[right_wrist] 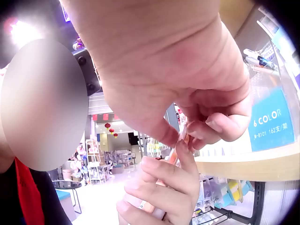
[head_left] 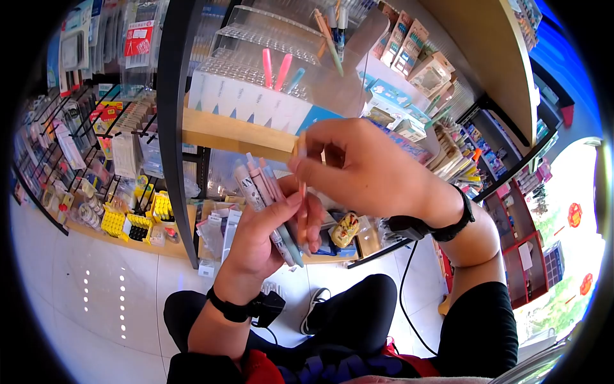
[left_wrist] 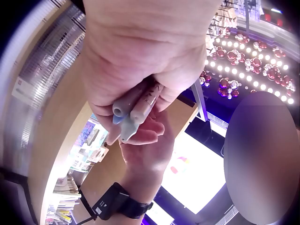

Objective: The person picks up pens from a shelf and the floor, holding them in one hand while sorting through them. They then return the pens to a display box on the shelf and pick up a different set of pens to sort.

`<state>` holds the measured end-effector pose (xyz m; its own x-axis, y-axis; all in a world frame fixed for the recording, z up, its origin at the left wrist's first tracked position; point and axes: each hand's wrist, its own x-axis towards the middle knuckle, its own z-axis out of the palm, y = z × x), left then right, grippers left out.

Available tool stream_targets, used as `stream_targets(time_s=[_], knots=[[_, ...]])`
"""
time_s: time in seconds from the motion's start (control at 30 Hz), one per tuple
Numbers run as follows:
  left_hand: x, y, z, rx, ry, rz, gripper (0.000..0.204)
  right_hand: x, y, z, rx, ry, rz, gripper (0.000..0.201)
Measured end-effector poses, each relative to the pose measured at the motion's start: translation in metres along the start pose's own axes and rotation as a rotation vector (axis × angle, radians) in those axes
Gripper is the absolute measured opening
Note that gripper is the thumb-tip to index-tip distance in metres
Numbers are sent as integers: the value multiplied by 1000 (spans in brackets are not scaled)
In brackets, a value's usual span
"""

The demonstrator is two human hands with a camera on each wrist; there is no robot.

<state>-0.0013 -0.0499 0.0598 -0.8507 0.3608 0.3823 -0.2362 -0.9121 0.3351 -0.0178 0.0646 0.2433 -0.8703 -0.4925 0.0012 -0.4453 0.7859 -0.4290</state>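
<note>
Several pens lie in the left hand, its fingers curled round them; one pen is white with dark print, others pinkish and grey-green. In the left wrist view the pen ends stick out of the left palm. The right hand is just above and right of the left, its thumb and fingertips pinching the upper part of an orange pen. In the right wrist view this orange pen runs from the right fingertips down into the left fingers.
A clear tiered pen rack with two pink pens stands on the wooden shelf ahead. Hanging packs and yellow boxes are at left. A yellow patterned item lies on the lower shelf. A black cable hangs from the right wrist.
</note>
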Motion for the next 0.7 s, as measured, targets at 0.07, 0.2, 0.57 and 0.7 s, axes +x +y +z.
stream_targets(time_s=[0.07,0.2,0.57,0.7], knots=[[-1,2,0,34,80,18,34,9,14,-7,39,100,-120,31],[-1,3,-2,72,182,25,35,26,12,-59,113,420,-353,31],[-1,7,-9,33,13,-38,24,109,41,-141,-680,840,-378,22],[-1,7,-7,53,40,-23,28,105,18,-122,-510,629,-48,25]])
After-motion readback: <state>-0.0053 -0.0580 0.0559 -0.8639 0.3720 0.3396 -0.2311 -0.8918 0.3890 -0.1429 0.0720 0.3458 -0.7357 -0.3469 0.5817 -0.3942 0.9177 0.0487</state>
